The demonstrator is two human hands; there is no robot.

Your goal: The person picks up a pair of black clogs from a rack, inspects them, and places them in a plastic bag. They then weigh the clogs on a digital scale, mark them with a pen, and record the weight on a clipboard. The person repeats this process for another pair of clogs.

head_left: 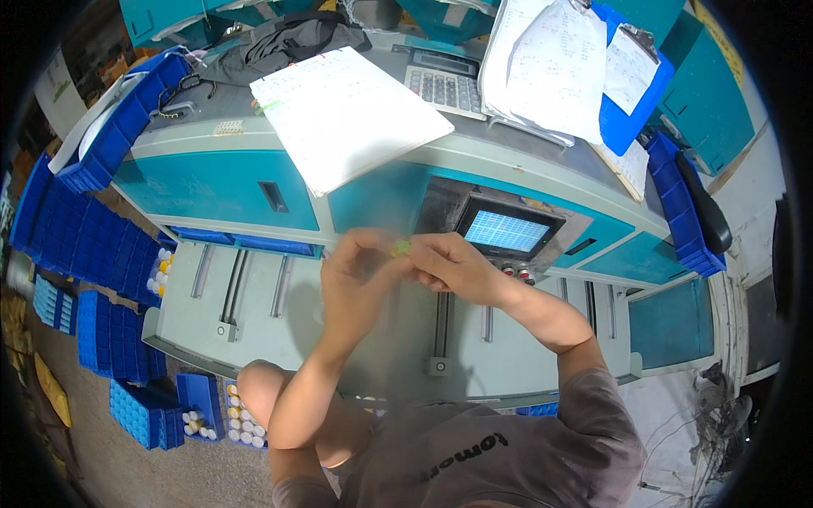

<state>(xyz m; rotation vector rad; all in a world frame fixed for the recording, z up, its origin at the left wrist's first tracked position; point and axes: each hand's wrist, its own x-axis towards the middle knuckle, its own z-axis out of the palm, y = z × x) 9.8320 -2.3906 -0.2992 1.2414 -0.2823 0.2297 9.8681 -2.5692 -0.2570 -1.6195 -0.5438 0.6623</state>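
Observation:
My left hand (pixel 354 275) and my right hand (pixel 457 267) meet in front of the machine, fingers pinched together. Between their fingertips shows a small yellow-green piece (pixel 401 247), too small and blurred to name. Both hands appear to grip it. Beneath them lies the machine's pale grey bed (pixel 373 351), with metal rails running away from me. Just beyond my right hand, a lit touch screen (pixel 508 230) is set into the front panel.
Papers (pixel 351 118), a calculator (pixel 445 85) and a blue clipboard (pixel 635 76) lie on the machine top. Blue bins (pixel 118 334) stand at the left. On the floor, a blue tray (pixel 200 394) holds white-capped containers. Red buttons (pixel 521 273) sit below the screen.

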